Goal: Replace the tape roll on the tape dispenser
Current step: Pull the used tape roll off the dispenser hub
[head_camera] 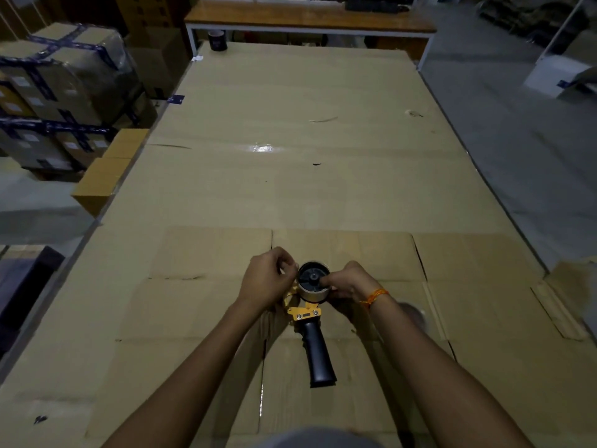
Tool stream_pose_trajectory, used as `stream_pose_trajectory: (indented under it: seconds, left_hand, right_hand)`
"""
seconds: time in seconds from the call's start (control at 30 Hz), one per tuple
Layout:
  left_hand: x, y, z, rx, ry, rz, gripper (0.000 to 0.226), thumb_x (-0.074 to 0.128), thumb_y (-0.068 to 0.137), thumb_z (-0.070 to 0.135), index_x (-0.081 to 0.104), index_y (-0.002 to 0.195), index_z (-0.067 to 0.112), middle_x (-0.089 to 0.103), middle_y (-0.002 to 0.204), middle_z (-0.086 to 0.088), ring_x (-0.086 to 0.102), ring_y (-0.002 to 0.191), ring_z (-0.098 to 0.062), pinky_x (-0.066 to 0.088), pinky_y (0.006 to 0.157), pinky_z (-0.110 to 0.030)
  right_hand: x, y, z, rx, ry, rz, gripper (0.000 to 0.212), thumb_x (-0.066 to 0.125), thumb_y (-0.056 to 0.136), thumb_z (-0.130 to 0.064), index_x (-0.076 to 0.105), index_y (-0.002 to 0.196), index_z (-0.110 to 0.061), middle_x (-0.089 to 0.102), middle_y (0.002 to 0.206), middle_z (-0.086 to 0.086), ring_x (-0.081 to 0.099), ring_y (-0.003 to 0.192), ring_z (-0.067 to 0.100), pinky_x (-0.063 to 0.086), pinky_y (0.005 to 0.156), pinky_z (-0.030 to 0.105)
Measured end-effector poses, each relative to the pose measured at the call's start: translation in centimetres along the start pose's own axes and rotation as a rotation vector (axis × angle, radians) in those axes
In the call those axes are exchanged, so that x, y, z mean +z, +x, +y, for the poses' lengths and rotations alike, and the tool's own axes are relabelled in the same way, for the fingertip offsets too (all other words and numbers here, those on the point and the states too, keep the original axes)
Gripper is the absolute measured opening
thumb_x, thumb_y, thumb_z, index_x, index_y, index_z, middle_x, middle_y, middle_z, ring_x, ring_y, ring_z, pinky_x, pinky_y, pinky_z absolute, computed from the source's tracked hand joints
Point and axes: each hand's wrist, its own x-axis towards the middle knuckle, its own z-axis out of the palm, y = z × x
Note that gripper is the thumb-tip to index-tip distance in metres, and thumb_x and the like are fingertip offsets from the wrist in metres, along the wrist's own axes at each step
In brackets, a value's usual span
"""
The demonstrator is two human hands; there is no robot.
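Observation:
A tape dispenser with a yellow frame and a black handle lies on the cardboard-covered table, handle toward me. A tape roll sits on its black hub. My right hand, with an orange thread at the wrist, grips the roll's right side, fingertips on the hub. My left hand pinches something small at the roll's left edge, near the frame's front; what it holds is hidden by the fingers. Another roll, clear or pale, lies just right of my right forearm.
Flattened cardboard sheets overlap on the near table. A dark tape roll stands at the far left corner. Stacked taped cartons and a small box stand left of the table. A wooden bench crosses the far end.

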Motion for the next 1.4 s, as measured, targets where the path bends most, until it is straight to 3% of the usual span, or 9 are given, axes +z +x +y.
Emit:
stream_pose_trajectory:
  seconds: [0.13,0.27,0.47,0.6,0.8,1.0,1.1,1.2,1.4]
  left_hand:
    - [0.5,3.3,0.1,0.088,0.2,-0.179,0.032,0.072,0.099,0.029,0.074,0.126,0.012,0.08,0.112,-0.003,0.07,0.109,-0.024,0.06,0.094,-0.043]
    - [1.1,5.4,-0.2,0.069,0.386,-0.372,0.047,0.071,0.101,0.037,0.068,0.141,0.011,0.076,0.131,-0.006,0.067,0.124,-0.028,0.056,0.108,-0.049]
    - [1.7,6.5,-0.3,0.098,0.545,-0.57,0.041,0.062,0.106,0.042,0.073,0.13,0.01,0.076,0.125,-0.01,0.068,0.119,-0.032,0.053,0.107,-0.047]
    - [1.7,7.3,0.4,0.048,0.538,-0.672,0.035,0.063,0.105,0.036,0.074,0.12,0.007,0.077,0.117,-0.014,0.071,0.112,-0.034,0.055,0.104,-0.048]
    - [1.1,8.1,1.0,0.02,0.556,-0.704,0.032,0.068,0.101,0.036,0.075,0.11,0.006,0.078,0.111,-0.016,0.074,0.107,-0.036,0.057,0.094,-0.043]
    - [0.9,8.1,1.2,0.025,0.573,-0.69,0.036,0.073,0.096,0.036,0.077,0.1,0.001,0.069,0.087,-0.011,0.064,0.081,-0.031,0.053,0.075,-0.037]
    - [0.8,8.0,1.3,0.027,0.591,-0.678,0.037,0.073,0.097,0.038,0.078,0.099,0.001,0.073,0.09,-0.016,0.068,0.085,-0.035,0.058,0.079,-0.041]
    - [0.7,7.8,1.2,0.023,0.592,-0.661,0.039,0.071,0.097,0.039,0.077,0.102,0.001,0.079,0.105,-0.021,0.075,0.101,-0.039,0.062,0.087,-0.044]
    - [0.3,7.5,1.2,0.047,0.634,-0.643,0.035,0.07,0.093,0.038,0.077,0.109,0.007,0.078,0.107,-0.016,0.075,0.102,-0.037,0.063,0.089,-0.044]
  right_hand:
    - [0.1,-0.1,0.0,-0.012,-0.063,0.027,0.048,0.092,0.082,-0.005,0.059,0.117,0.004,0.072,0.117,0.021,0.078,0.105,0.037,0.07,0.087,0.049]
    - [0.2,-0.1,-0.4,-0.029,-0.15,0.076,0.04,0.093,0.082,-0.009,0.056,0.094,-0.005,0.074,0.117,0.021,0.079,0.099,0.034,0.07,0.087,0.047]
    - [0.0,-0.5,-0.8,-0.051,-0.281,0.11,0.04,0.094,0.081,-0.021,0.055,0.08,-0.009,0.074,0.111,0.016,0.075,0.099,0.03,0.064,0.079,0.034]
    - [-0.1,-0.7,-1.1,-0.063,-0.332,0.105,0.041,0.093,0.081,-0.026,0.071,0.105,-0.002,0.075,0.116,0.017,0.075,0.107,0.032,0.055,0.074,0.03]
    - [-0.1,-0.8,-1.4,-0.081,-0.377,0.091,0.052,0.097,0.073,-0.029,0.077,0.11,0.0,0.079,0.115,0.016,0.078,0.104,0.03,0.059,0.074,0.032]
    - [-0.5,-0.4,-1.3,-0.111,-0.396,0.073,0.054,0.098,0.073,-0.029,0.078,0.114,0.001,0.079,0.118,0.017,0.078,0.108,0.031,0.067,0.092,0.04]
    - [-0.5,-0.4,-1.2,-0.126,-0.4,0.064,0.043,0.099,0.071,-0.027,0.079,0.099,-0.001,0.078,0.106,0.013,0.079,0.104,0.03,0.065,0.085,0.038]
    - [-0.3,-0.5,-1.1,-0.16,-0.363,0.078,0.029,0.094,0.073,-0.022,0.071,0.085,-0.011,0.067,0.089,0.012,0.072,0.083,0.028,0.057,0.07,0.035]
    - [-0.2,-0.6,-0.5,-0.222,-0.287,0.087,0.032,0.092,0.077,-0.019,0.062,0.068,-0.014,0.064,0.076,0.007,0.061,0.069,0.022,0.045,0.055,0.022]
